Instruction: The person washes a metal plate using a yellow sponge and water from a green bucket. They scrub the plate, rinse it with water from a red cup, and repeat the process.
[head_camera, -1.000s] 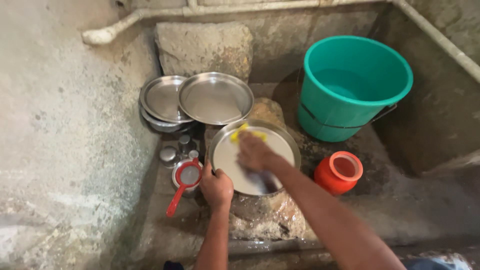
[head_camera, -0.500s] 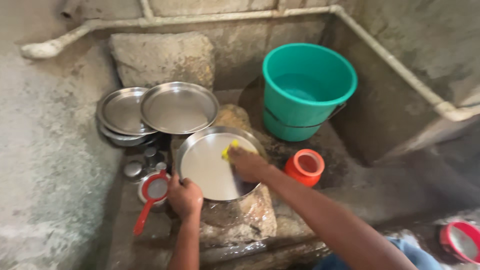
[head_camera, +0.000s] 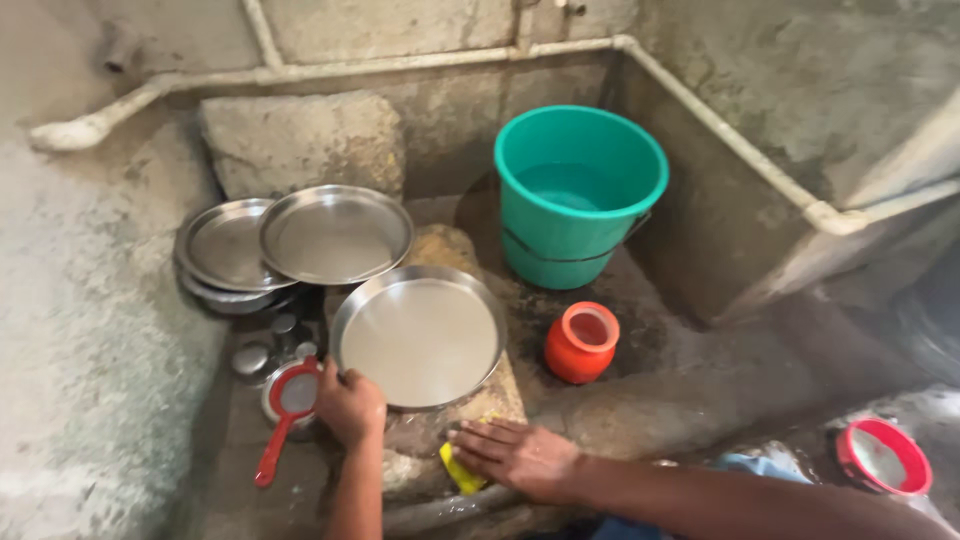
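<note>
left hand (head_camera: 350, 405) grips steel plate (head_camera: 420, 338) | rough stone slab (head_camera: 470, 395) | stained concrete walls (head_camera: 90, 300)

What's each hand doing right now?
Left hand: closed on the steel plate rim.
Right hand: flat, fingers spread on the yellow sponge.

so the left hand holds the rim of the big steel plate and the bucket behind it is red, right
Not quite: the bucket is green, not red, as the head view shows. The red thing is the small pot in front of it. The rest holds: the left hand grips the rim of the big steel plate.
</note>
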